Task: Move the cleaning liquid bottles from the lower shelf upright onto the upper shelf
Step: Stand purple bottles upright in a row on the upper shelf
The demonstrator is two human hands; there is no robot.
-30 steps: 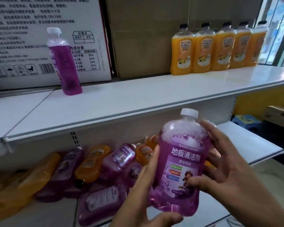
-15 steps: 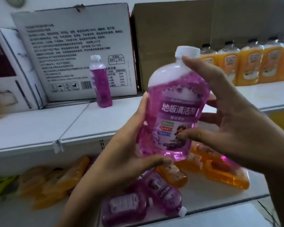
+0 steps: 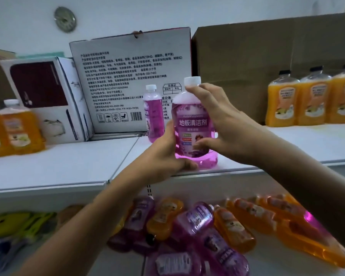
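While the purple bottle [image 3: 193, 126] stands upright on the upper shelf [image 3: 68, 166], L hand [image 3: 165, 154] & R hand [image 3: 219, 124] clasp it.

- The left hand [image 3: 167, 154] covers the lower left side of the purple bottle [image 3: 193, 128] it grips.
- The right hand [image 3: 223, 124] hides the bottle's right side.
- The orange bottles [image 3: 309, 100] at the upper shelf's [image 3: 58, 166] right end are cut by the picture's edge.
- The lying bottles [image 3: 197, 222] on the lower shelf blur; labels unreadable.

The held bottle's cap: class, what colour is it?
White, seen in the head view, on the purple bottle's cap.
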